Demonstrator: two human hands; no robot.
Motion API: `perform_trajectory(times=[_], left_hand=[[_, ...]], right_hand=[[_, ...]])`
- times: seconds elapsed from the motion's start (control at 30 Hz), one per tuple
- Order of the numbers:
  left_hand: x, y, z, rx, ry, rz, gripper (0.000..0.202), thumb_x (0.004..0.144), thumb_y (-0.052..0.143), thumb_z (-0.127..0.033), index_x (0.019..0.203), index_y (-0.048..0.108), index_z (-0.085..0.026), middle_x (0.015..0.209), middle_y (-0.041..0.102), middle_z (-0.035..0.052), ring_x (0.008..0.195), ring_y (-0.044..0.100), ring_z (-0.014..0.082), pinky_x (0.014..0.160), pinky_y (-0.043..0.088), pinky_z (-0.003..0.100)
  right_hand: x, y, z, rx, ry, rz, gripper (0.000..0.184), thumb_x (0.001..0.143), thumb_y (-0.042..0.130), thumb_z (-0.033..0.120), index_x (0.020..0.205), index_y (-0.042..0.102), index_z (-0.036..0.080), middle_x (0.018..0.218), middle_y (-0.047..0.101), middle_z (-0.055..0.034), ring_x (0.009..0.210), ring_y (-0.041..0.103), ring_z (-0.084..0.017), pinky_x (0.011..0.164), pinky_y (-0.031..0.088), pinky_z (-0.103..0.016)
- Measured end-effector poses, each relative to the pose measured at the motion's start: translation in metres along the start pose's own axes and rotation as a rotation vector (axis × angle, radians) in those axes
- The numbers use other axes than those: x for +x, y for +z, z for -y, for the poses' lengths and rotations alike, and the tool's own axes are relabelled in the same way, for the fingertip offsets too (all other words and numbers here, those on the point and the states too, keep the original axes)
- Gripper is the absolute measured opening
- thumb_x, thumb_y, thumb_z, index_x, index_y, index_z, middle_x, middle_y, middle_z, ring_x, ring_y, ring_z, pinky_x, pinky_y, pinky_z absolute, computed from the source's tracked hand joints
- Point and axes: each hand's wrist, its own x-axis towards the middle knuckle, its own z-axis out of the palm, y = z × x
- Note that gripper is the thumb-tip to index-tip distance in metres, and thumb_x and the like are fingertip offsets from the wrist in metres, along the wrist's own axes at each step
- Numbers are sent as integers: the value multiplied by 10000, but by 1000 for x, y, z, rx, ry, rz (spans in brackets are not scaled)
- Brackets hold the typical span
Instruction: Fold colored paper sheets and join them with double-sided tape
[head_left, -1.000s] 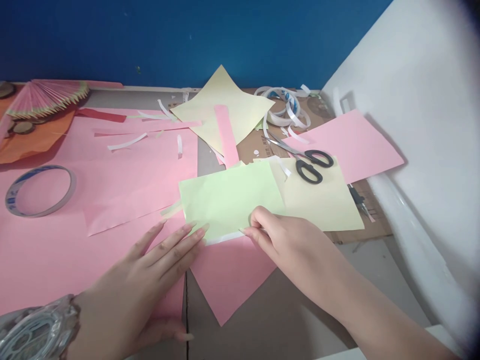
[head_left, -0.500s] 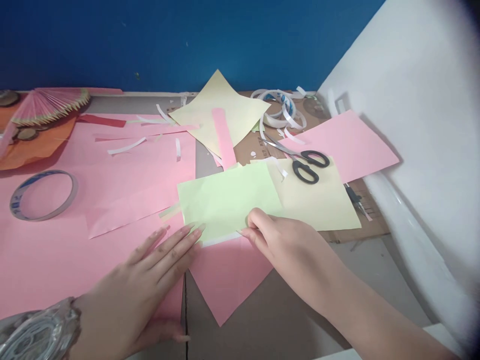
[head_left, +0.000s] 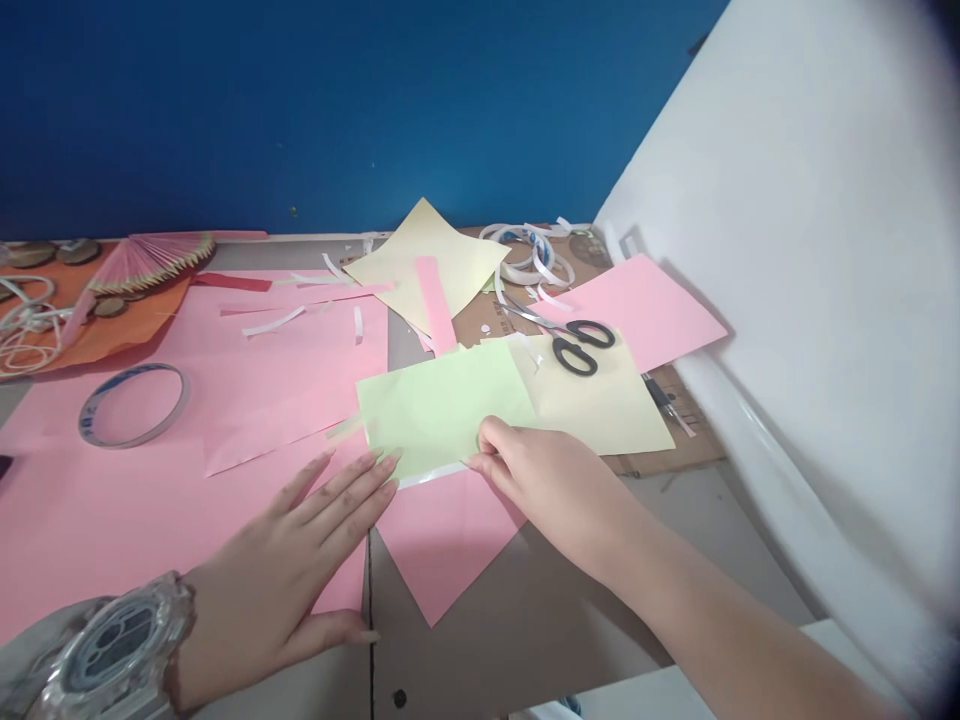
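A light green sheet of paper [head_left: 442,405] lies in front of me, with a white tape strip [head_left: 431,475] along its near edge. My left hand [head_left: 315,540] is open, its fingers stretched flat and the fingertips resting on the sheet's near left corner. My right hand [head_left: 540,470] is closed in a pinch at the right part of the strip; the sheet's near right corner is hidden behind it. Under the green sheet, a pink sheet [head_left: 442,560] shows a pointed corner toward me. A cream sheet [head_left: 607,410] lies to the right, with black-handled scissors [head_left: 574,345] on it.
A tape roll [head_left: 90,425] rests on large pink paper [head_left: 187,530] at left. Behind it are a folded pink paper fan [head_left: 154,270] and white strips [head_left: 274,322]. More tape rolls [head_left: 529,245] lie at the back, near a cutter [head_left: 664,395] and white wall [head_left: 750,250].
The view has shifted, so more of the table's left side and the wristwatch shows. Both hands stay at the green sheet's near edge, with the right hand still pinching.
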Motion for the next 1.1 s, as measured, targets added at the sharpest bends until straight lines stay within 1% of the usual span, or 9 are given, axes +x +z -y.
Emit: perform_trajectory(times=[0.13, 0.23, 0.37, 0.5, 0.57, 0.7, 0.87, 0.97, 1.1], left_hand=[[0, -1, 5, -24, 2, 33, 801, 835, 356, -650, 1448, 152, -177, 1484, 274, 84, 1374, 232, 222, 1126, 28, 462], [0, -2, 7, -24, 5, 45, 803, 831, 351, -659, 1449, 148, -190, 1487, 262, 79, 1372, 236, 223, 1125, 14, 466], [-2, -3, 3, 3, -15, 45, 826, 827, 335, -670, 1457, 104, -188, 1486, 252, 81, 1378, 220, 232, 1124, 15, 472], [-6, -6, -2, 38, -37, 56, 818, 839, 322, -656, 1459, 77, -181, 1480, 267, 74, 1381, 207, 227, 1127, 18, 468], [-8, -7, -4, 54, -41, 66, 821, 839, 318, -658, 1459, 75, -178, 1480, 266, 73, 1382, 206, 227, 1129, 19, 467], [-12, -7, -7, 78, -46, 65, 819, 838, 310, -664, 1459, 73, -185, 1479, 264, 67, 1382, 206, 223, 1129, 19, 473], [-20, -5, -6, 96, -57, 26, 820, 832, 341, -658, 1461, 75, -204, 1470, 298, 53, 1377, 216, 237, 1128, 22, 480], [-30, -5, 1, 121, -16, 5, 839, 812, 401, -652, 1460, 104, -209, 1454, 347, 44, 1366, 244, 244, 1133, 1, 446], [-48, -6, 11, 114, 17, 32, 837, 793, 451, -635, 1456, 144, -226, 1417, 418, 32, 1347, 290, 252, 1136, -25, 416]], right_hand=[[-1, 0, 0, 14, -21, -30, 246, 912, 427, 259, 689, 331, 223, 484, 445, 83, 396, 400, -95, 390, 178, -234], [-2, -1, 1, 16, -23, -41, 235, 907, 443, 282, 694, 364, 222, 495, 462, 78, 411, 408, -98, 397, 182, -238], [-4, -9, 4, 62, -8, -36, 207, 906, 445, 324, 724, 433, 225, 516, 499, 71, 426, 429, -101, 405, 197, -242], [-8, -16, 5, 138, 32, -20, 243, 919, 405, 367, 734, 486, 231, 543, 543, 63, 445, 458, -100, 413, 238, -233], [-9, -16, 2, 162, 43, -28, 233, 917, 401, 381, 771, 515, 241, 584, 579, 57, 474, 489, -104, 424, 259, -229], [-11, -17, -10, 163, 81, -106, 156, 891, 446, 394, 890, 527, 261, 696, 634, 40, 534, 536, -120, 445, 279, -235], [-13, -23, -16, 272, 81, -53, 200, 899, 419, 398, 796, 521, 260, 696, 620, 58, 533, 524, -106, 442, 291, -231], [-14, -24, -11, 318, 48, -33, 183, 894, 437, 343, 768, 526, 244, 731, 622, 52, 584, 535, -101, 476, 315, -228], [-14, -22, -1, 386, -7, 28, 159, 888, 447, 286, 755, 517, 234, 709, 607, 56, 577, 517, -91, 489, 317, -222]])
